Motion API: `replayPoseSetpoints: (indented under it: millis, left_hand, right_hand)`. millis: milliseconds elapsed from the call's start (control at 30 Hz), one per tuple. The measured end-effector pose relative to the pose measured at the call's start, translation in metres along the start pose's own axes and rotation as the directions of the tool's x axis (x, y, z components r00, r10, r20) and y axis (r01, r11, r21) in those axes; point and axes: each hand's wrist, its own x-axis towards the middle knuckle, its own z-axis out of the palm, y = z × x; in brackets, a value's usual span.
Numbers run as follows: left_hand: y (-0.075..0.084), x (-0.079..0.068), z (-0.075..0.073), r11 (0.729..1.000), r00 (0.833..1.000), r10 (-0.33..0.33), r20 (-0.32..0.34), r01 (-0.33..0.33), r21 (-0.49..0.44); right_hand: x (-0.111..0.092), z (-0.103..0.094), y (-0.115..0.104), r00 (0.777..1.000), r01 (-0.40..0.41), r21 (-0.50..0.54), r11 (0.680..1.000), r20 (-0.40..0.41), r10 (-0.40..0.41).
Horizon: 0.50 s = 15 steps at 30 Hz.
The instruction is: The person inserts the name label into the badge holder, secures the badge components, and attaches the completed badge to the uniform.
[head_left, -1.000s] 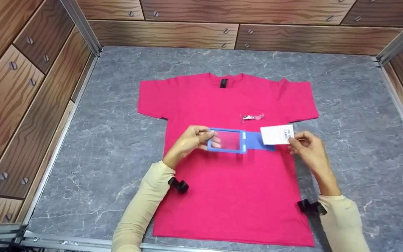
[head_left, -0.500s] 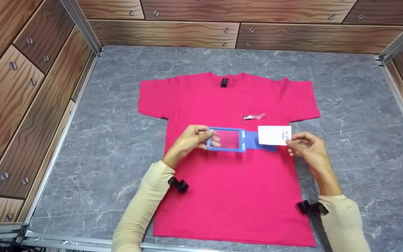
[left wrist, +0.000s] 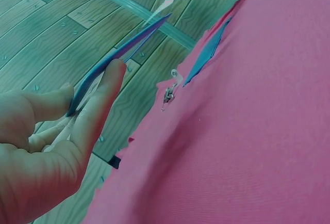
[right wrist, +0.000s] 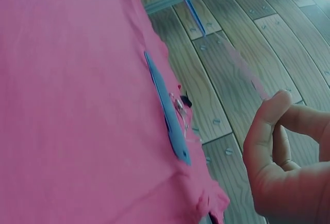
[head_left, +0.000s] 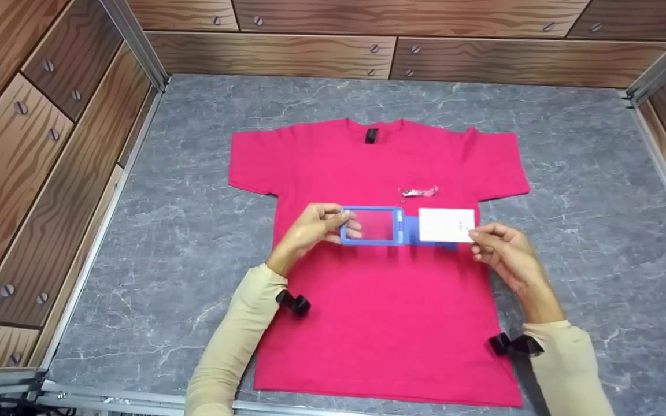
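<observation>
My left hand (head_left: 317, 227) pinches the left end of a blue badge-holder frame (head_left: 367, 243) with a clear window, raised above the pink T-shirt (head_left: 379, 323). Between the thumb and fingers of my right hand (head_left: 506, 254) is the right edge of a white ID card (head_left: 443, 224) with small print. The card is level with the frame, a small gap to the right of it. Flat on the shirt lies a separate blue panel (right wrist: 167, 111), partly hidden by the card in the head view. Just beyond it sits a metal clip with a clear strap (head_left: 418, 192).
The T-shirt is spread on a grey marbled tabletop (head_left: 194, 144), collar at the far side. Wood-patterned walls (head_left: 275, 58) with metal rails (head_left: 136, 43) enclose the back and sides. Black wrist cameras (head_left: 293, 303) sit on both sleeves.
The right hand has brought the card left, closer to the frame, and levelled it. The left hand has lifted the frame slightly and shifted it a little left.
</observation>
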Motion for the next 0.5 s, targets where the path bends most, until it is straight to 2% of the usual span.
replayPoseSetpoints:
  millis: [500]
  left_hand:
    - [-0.003,0.001,0.005,1.000,1.000,-0.020,-0.001,0.020,0.003]
  right_hand:
    - [0.005,0.022,0.015,0.998,-0.058,-0.039,0.998,0.024,0.059]
